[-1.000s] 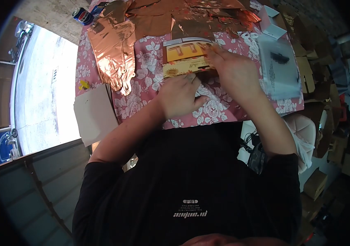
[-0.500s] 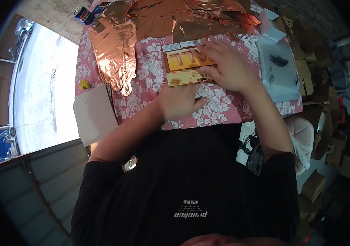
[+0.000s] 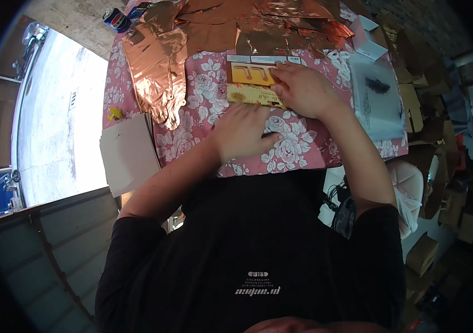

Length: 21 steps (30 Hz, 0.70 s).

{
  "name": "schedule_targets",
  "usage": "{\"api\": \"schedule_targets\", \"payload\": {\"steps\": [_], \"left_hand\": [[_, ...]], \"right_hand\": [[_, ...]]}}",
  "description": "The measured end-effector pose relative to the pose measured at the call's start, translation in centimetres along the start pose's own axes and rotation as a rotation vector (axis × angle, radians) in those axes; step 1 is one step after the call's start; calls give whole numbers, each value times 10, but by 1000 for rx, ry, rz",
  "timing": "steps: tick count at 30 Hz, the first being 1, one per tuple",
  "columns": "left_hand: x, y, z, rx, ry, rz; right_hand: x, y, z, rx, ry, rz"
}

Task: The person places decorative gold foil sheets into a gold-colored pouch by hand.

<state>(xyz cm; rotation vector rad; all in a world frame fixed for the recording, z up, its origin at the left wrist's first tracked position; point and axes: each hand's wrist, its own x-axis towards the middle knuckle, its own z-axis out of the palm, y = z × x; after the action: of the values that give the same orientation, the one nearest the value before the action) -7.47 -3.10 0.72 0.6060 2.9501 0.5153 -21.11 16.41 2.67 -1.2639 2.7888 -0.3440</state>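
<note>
A yellow and orange printed package (image 3: 244, 75) lies flat on the pink flowered tablecloth (image 3: 203, 83), with a white label strip along its far edge. My right hand (image 3: 305, 91) rests over the package's right part, fingers spread and hiding some of its lettering. Just below the near edge of the package is my left hand (image 3: 244, 133), slightly blurred, its thumb apart from the fingers and nothing in it. Shiny copper-coloured foil sheets (image 3: 158, 61) spread beyond and to the left of the package.
Clear plastic bags (image 3: 379, 100) lie on the right of the table, near white string (image 3: 339, 66) and an open white box (image 3: 368, 38). Cardboard sheets (image 3: 128, 152) sit at the left edge. A blue can (image 3: 116, 20) stands at the far left corner.
The package has shifted slightly away from me and to the right, and shows less of its height. My right hand has moved slightly right and down; my left fingers have drawn a little leftward.
</note>
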Motion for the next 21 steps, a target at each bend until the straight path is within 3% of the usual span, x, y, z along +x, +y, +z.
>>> {"api": "schedule_targets", "payload": {"steps": [1, 3, 4, 5, 7, 11, 13, 15, 16, 18, 21], "left_hand": [[0, -2, -4, 2, 2, 0], [0, -6, -10, -750, 172, -268], [0, -11, 3, -823, 560, -145], [1, -27, 10, -823, 558, -143], [9, -49, 0, -712, 1012, 14], [15, -27, -37, -472, 834, 70], [31, -15, -38, -114, 564, 137], [43, -20, -20, -12, 496, 119], [47, -25, -8, 18, 419, 87], [51, -31, 6, 46, 340, 56], [51, -33, 14, 95, 330, 38]], "right_hand": [[2, -1, -1, -1, 2, -1], [4, -1, -4, -17, -44, -4], [2, -2, -3, -18, -43, -2], [-1, -3, 1, -26, -1, -19], [-4, -3, 3, -34, 39, -34], [-4, -4, 3, -40, 53, -43], [-1, -11, -8, -13, 55, -39], [4, -24, -30, 16, -252, 128], [3, -18, -21, 15, -250, 127], [-2, -5, 3, -88, 94, -77], [2, 4, 8, -61, 142, -110]]}}
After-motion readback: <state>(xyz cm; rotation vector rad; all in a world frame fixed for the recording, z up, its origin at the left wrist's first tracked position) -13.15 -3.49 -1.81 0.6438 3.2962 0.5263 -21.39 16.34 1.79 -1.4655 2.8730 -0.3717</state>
